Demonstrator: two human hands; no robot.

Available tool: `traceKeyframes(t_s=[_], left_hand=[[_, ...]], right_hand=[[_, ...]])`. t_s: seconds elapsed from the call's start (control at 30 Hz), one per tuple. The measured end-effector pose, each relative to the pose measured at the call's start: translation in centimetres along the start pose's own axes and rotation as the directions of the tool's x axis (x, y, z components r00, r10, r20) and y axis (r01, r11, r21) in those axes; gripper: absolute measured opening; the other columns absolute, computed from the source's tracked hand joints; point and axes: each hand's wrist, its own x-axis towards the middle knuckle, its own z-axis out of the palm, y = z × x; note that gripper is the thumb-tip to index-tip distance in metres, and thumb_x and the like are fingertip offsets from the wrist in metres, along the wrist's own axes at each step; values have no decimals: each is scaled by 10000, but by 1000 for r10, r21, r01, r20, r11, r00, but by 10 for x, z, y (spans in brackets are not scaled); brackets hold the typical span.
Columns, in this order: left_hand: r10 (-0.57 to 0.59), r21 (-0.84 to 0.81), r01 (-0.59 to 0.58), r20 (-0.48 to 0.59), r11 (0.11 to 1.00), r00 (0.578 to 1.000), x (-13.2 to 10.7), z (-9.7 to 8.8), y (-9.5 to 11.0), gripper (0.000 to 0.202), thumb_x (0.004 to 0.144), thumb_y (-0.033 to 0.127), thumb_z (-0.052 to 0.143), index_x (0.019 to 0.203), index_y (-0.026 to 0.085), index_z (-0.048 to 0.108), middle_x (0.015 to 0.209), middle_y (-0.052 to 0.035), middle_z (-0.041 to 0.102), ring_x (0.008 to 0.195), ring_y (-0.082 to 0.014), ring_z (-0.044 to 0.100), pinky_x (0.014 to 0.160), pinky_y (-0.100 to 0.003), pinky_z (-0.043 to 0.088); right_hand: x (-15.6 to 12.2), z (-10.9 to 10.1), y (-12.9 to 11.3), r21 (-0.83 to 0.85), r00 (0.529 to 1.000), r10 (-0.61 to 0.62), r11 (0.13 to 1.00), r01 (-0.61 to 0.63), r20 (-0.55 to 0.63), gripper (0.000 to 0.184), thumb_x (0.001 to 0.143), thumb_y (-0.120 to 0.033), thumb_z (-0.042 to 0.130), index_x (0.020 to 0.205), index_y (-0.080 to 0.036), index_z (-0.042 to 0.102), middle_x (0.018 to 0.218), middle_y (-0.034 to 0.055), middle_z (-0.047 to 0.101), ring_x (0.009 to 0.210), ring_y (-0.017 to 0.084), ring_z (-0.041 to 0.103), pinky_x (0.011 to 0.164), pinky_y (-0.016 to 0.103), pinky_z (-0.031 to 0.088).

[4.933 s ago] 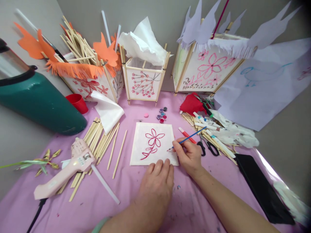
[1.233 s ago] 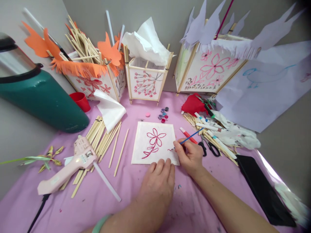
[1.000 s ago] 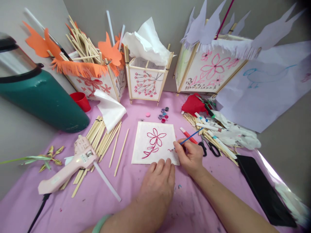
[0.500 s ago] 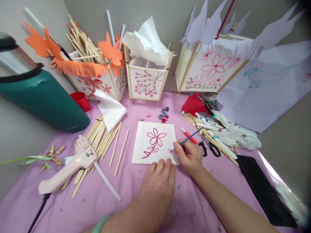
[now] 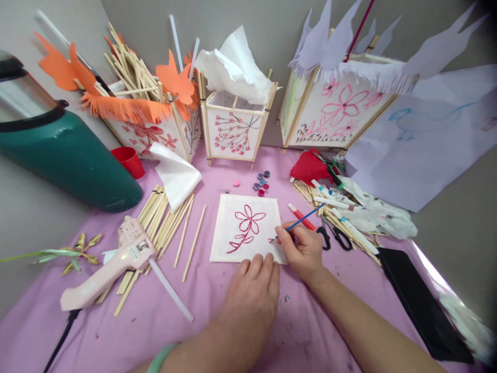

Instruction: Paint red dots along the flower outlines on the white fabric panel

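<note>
A white paper square (image 5: 229, 220) lies flat at the middle of the bench. It bears a red outlined flower on a leafy stem and a small red mark near its right edge. The right hand (image 5: 305, 248) pinches a thin blue paintbrush (image 5: 306, 216), tip at that mark. The left hand (image 5: 252, 295) lies spread flat, fingertips on the square's near edge.

square white paper panel (image 5: 233, 228) lying flat, bearing a red outlined flower; thin blue paintbrush (image 5: 301, 221) tilted, tip on the panel's right edge.
</note>
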Motion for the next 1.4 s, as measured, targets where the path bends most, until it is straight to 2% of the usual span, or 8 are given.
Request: traceKeyframes(t_s=[0.33, 0.73, 0.8, 0.9, 1.03, 1.23, 1.4], left_hand=[[1, 7, -1, -3, 1000, 1000, -1, 1, 0, 414, 887, 211, 406, 1272, 82, 486, 1318, -114, 505, 1120, -274, 447, 915, -398, 368], [0, -6, 0, 5, 1000, 1000, 0, -1, -1, 424, 877, 221, 420, 1269, 77, 489, 1315, -117, 510, 1108, -280, 451, 900, -402, 370], [1, -7, -1, 5, 1000, 1000, 1, -2, -2, 415, 879, 218, 420, 1260, 74, 500, 1302, -116, 524, 1096, -279, 463, 895, -401, 372], [8, -6, -8, 8, 1000, 1000, 1, -4, -2, 404, 878, 215, 428, 1247, 73, 513, 1292, -115, 535, 1085, -278, 474, 892, -397, 374], [13, -10, -13, 9, 1000, 1000, 2, -3, -3, 402, 879, 228, 437, 1247, 85, 514, 1286, -113, 539, 1066, -277, 485, 876, -389, 380], [-5, -36, 5, -7, 999, 1000, 4, -2, -3, 387, 895, 242, 423, 1238, 95, 529, 1278, -107, 551, 1057, -270, 494, 862, -387, 390], [-23, -37, 22, -25, 999, 999, 7, -1, -4, 368, 903, 248, 427, 1218, 101, 547, 1231, -87, 584, 1006, -248, 509, 826, -364, 399]], right_hand=[[-1, 2, 2, 16, 1000, 18, 1000, -18, -12, 81, 814, -219, 598, 735, -204, 600, 653, -16, 655, 507, 113, 619, 489, 223, 477], [3, -1, -3, 9, 999, 15, 1000, -14, -51, 169, 825, -223, 586, 659, -189, 584, 639, 0, 644, 491, 104, 577, 479, 228, 449], [2, -1, -3, 45, 996, 51, 998, -47, -78, 163, 825, -230, 586, 668, -186, 589, 657, 5, 648, 506, 107, 583, 487, 227, 456], [3, 0, -1, 125, 978, 170, 980, -154, -124, 121, 830, -266, 586, 742, -185, 603, 648, 0, 649, 511, 111, 585, 497, 228, 464], [20, 2, 2, 187, 954, 265, 953, -237, -140, 134, 841, -315, 577, 821, -184, 593, 646, -6, 654, 525, 110, 571, 524, 229, 458], [69, 12, 12, 99, 966, 221, 973, -209, -131, 219, 859, -375, 523, 850, -175, 613, 720, 22, 681, 572, 127, 586, 584, 252, 454], [87, 26, 24, -33, 979, 167, 985, -171, -115, 243, 847, -388, 522, 794, -179, 635, 688, 36, 681, 622, 167, 614, 624, 280, 449]])
